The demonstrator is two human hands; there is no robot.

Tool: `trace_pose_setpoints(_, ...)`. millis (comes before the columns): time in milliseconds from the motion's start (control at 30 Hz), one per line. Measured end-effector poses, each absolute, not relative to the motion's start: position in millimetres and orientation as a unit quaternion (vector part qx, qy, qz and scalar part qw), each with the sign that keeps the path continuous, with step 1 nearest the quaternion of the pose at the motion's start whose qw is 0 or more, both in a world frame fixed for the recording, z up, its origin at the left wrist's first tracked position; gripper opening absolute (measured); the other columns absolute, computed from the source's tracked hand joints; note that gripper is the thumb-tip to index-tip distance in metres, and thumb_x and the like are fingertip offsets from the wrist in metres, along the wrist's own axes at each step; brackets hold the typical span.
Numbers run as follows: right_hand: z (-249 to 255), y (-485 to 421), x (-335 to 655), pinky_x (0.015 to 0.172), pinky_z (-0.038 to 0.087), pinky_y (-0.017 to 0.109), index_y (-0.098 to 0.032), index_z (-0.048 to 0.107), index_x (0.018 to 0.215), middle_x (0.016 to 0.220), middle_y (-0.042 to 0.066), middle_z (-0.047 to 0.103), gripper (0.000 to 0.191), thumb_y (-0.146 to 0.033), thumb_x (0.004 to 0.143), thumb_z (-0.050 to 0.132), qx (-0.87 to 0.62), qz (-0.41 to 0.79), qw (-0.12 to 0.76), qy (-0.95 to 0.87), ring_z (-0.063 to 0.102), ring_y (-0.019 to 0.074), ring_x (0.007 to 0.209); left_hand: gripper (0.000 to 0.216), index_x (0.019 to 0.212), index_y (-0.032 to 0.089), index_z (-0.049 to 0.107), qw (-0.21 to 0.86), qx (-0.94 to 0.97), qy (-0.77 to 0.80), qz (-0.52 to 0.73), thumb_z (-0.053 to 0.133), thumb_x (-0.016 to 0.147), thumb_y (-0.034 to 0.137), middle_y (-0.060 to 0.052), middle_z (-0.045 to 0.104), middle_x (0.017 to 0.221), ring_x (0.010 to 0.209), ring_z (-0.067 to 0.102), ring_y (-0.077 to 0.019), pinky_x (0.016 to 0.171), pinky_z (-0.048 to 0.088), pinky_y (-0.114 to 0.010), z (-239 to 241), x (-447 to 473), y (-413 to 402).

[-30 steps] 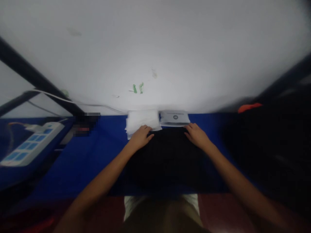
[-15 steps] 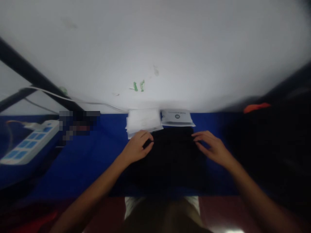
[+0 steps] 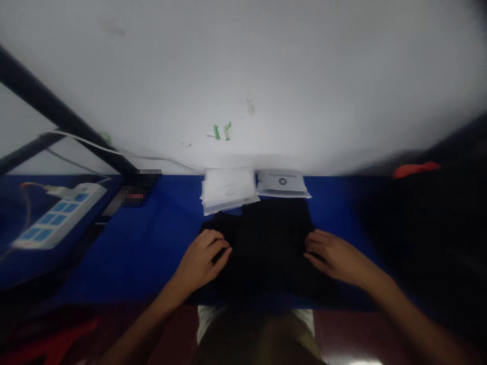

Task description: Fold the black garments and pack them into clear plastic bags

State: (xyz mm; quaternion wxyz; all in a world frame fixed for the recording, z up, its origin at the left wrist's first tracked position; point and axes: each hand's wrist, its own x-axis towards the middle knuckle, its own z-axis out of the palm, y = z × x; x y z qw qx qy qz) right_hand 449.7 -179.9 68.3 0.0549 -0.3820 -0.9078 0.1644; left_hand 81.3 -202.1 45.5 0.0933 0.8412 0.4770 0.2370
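We had the black cloth (image 3: pixel 270 248) flat on the blue tabletop (image 3: pixel 144 248), right in front of us, between the hands. Left hand (image 3: pixel 208 256) rested on its left part, fingers curled, thumb tip near the index. Right hand (image 3: pixel 327 253) was at its right edge, fingers bent inward. Hands well apart from each other. Couldn't tell if either one pinched fabric or just pressed on it; black on black hid the contact.

Risks as we read them:

- Slip or skew: if only one side was really gripped, a pull would turn the cloth instead of moving it square. The far edge was already stepped on the left, so the layers there may not have been lined up.
- Creases: drawing the hands inward would likely bunch the middle.
- Bags: the white bags (image 3: pixel 230 186) and grey bag (image 3: pixel 282 183) lay right at the cloth's far edge. Couldn't tell if touching. A push away from us could shove them at the wall (image 3: pixel 304 91); thin and slick-looking, they'd probably slide.
- Near edge: the cloth ran down toward our side of the tabletop, end lost in shadow. Too much pull toward us and it could drop over.

Power strip (image 3: pixel 61 218) was well off to the left, low concern.
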Motion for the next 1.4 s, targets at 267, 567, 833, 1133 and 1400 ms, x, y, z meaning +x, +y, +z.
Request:
trace_pose_setpoints(267, 74.7, -172.0, 431.5, 0.069, 0.046, 0.032, -0.019, 0.060, 0.080, 0.077, 0.005, 0.059, 0.025, -0.027, 0.098, 0.046, -0.394, 0.110, 0.083, -0.909, 0.058, 0.0196, 0.074, 0.047, 0.121, 0.024, 0.052, 0.165, 0.654, 0.723, 0.150, 0.054, 0.087, 0.057, -0.002, 0.064, 0.094, 0.074, 0.065, -0.0205, 0.064, 0.050, -0.032, 30.4, 41.0, -207.7)
trace_pose_setpoints(567, 89.4, -159.6, 380.5, 0.066, 0.047, 0.031, -0.018, 0.060, 0.086, 0.086, 0.008, 0.063, 0.022, -0.030, 0.098, 0.045, -0.394, 0.087, 0.111, -0.908, 0.061, 0.0214, 0.081, 0.034, 0.118, 0.026, 0.054, 0.146, 0.693, 0.674, 0.211, 0.050, 0.091, 0.046, 0.003, 0.059, 0.079, 0.058, 0.058, -0.0131, 0.059, 0.046, -0.026, 61.9, 48.7, -201.3)
trace_pose_setpoints(833, 96.3, -164.5, 324.2, 0.078, 0.052, 0.036, -0.020, 0.034, 0.143, 0.118, 0.012, 0.062, 0.064, -0.037, 0.088, 0.062, -0.328, 0.287, 0.218, -0.873, 0.064, 0.0235, 0.095, 0.017, 0.108, 0.024, 0.058, 0.138, 0.763, 0.505, 0.379, 0.057, 0.091, 0.028, 0.001, 0.060, 0.084, 0.072, 0.060, -0.0123, 0.069, 0.050, -0.025, 88.2, 115.9, -202.6)
trace_pose_setpoints(1133, 91.0, -165.7, 401.2, 0.081, 0.048, 0.033, -0.023, 0.059, 0.111, 0.104, 0.006, 0.065, 0.035, -0.009, 0.080, 0.052, -0.373, 0.287, 0.318, -0.823, 0.062, 0.0211, 0.094, 0.012, 0.099, 0.022, 0.058, 0.214, 0.738, 0.486, 0.417, 0.059, 0.089, 0.028, 0.004, 0.056, 0.069, 0.054, 0.049, -0.0086, 0.055, 0.043, -0.022, 81.0, 139.0, -185.7)
trace_pose_setpoints(1400, 50.5, -188.4, 487.6, 0.093, 0.049, 0.042, -0.027, 0.066, 0.111, 0.115, 0.007, 0.063, 0.045, -0.004, 0.078, 0.046, -0.474, 0.236, 0.215, -0.821, 0.061, 0.0250, 0.109, 0.049, 0.124, 0.022, 0.048, 0.348, 0.745, 0.536, 0.193, 0.055, 0.088, 0.056, 0.000, 0.066, 0.075, 0.065, 0.065, -0.0199, 0.058, 0.044, -0.029, 47.3, 162.3, -168.8)
